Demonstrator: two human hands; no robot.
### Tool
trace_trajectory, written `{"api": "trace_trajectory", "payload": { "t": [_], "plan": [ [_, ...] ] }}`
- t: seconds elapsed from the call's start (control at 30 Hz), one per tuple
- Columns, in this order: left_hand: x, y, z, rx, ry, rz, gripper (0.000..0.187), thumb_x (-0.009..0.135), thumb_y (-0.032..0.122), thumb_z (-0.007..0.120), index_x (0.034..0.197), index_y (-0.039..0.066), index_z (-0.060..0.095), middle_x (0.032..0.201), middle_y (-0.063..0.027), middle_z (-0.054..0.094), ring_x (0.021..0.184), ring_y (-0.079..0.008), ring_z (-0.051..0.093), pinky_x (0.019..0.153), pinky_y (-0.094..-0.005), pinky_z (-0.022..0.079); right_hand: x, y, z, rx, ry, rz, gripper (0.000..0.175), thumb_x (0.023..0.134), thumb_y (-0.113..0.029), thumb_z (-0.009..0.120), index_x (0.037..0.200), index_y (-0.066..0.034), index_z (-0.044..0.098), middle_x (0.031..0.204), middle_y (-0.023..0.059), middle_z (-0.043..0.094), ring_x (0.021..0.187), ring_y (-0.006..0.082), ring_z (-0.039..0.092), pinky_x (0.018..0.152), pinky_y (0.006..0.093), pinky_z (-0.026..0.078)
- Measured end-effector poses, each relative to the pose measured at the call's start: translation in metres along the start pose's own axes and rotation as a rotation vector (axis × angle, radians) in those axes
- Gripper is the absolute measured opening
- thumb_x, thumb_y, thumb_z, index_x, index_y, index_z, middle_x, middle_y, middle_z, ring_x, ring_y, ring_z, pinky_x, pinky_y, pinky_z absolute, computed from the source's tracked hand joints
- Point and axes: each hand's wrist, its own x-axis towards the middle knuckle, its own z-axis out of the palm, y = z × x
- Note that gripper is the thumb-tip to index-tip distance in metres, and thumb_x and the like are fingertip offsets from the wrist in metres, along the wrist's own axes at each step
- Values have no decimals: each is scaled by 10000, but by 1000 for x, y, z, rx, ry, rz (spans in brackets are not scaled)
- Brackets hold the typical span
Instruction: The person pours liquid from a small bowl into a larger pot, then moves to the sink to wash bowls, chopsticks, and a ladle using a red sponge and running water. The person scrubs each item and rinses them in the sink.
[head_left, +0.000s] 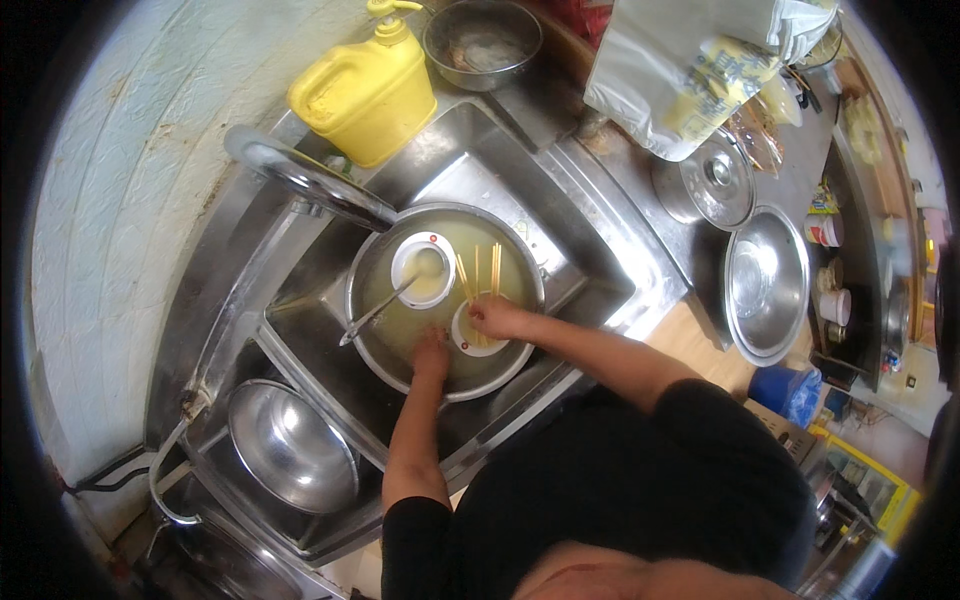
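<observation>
A wide metal basin (535, 259) of cloudy yellowish water sits in the stainless steel sink. My right hand (495, 316) is closed around thin wooden chopsticks (496, 270) over a white bowl (463, 341). Several chopsticks stick up past the fingers, some leaning apart. Fingers down, my left hand (430, 352) dips into the water left of that bowl; the murk hides its fingertips and anything in them. Just beyond, another white bowl (402, 255) with a red mark holds cloudy liquid and a ladle (382, 307), whose handle reaches over the basin's left rim.
A faucet (322, 184) overhangs the basin's far left rim. Behind stand a yellow pump jug (367, 94) and a metal pot (480, 45). A steel bowl (292, 446) rests in the left sink compartment. On the right are a lidded pot (705, 180) and a large metal bowl (766, 289).
</observation>
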Motion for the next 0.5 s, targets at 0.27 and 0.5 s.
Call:
{"api": "trace_trajectory", "payload": {
  "t": [0.27,0.5],
  "plan": [
    [-1,5,-22,-239,203,-347,282,824,163,495,1063,28,561,997,-189,587,867,-345,585,752,-421,466,-12,-3,-16,-10,-60,24,331,787,-269,551,1030,-49,585,945,175,608,887,307,587,774,376,460],
    [-20,33,-143,-1176,15,-336,267,834,50,498,1096,6,522,875,-130,632,762,-245,621,635,-322,504,-4,-15,8,642,-131,-58,500,845,-321,547,1255,-71,406,975,105,600,840,223,586,734,319,467]
  ]
}}
